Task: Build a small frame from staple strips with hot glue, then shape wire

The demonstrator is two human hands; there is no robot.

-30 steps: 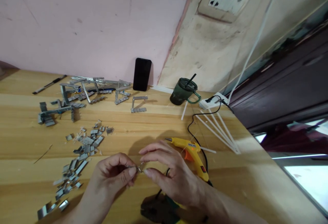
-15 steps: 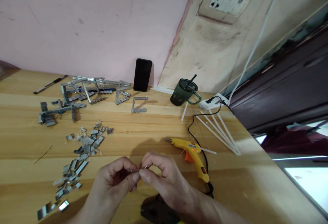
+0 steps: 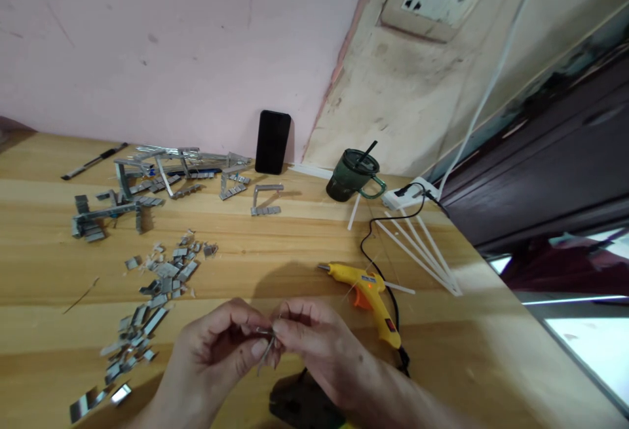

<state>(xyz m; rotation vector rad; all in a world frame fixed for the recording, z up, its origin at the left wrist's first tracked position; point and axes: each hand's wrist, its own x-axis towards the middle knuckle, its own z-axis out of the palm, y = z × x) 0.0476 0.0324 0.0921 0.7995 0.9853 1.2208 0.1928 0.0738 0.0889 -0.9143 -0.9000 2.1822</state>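
My left hand (image 3: 219, 350) and my right hand (image 3: 314, 347) meet fingertip to fingertip low in the view, above the wooden table (image 3: 295, 245). Both pinch a small thin metal piece, a staple strip (image 3: 266, 344), which hangs down between the thumbs. All fingers are curled in tightly. A scatter of loose staple strips (image 3: 147, 298) lies just left of my left hand. The yellow glue gun (image 3: 366, 291) rests on the table right of my right hand.
Structures built from staple strips (image 3: 147, 186) stand at the back left, with a pen (image 3: 93, 162). A black phone (image 3: 272, 142) leans on the wall. A green mug (image 3: 351, 177), white glue sticks (image 3: 422, 245), a power strip (image 3: 410, 194) and a black cord lie at the right.
My right hand's fingers have curled in and moved down toward me. The metal piece now hangs lower between both thumbs. Everything on the table stayed put.
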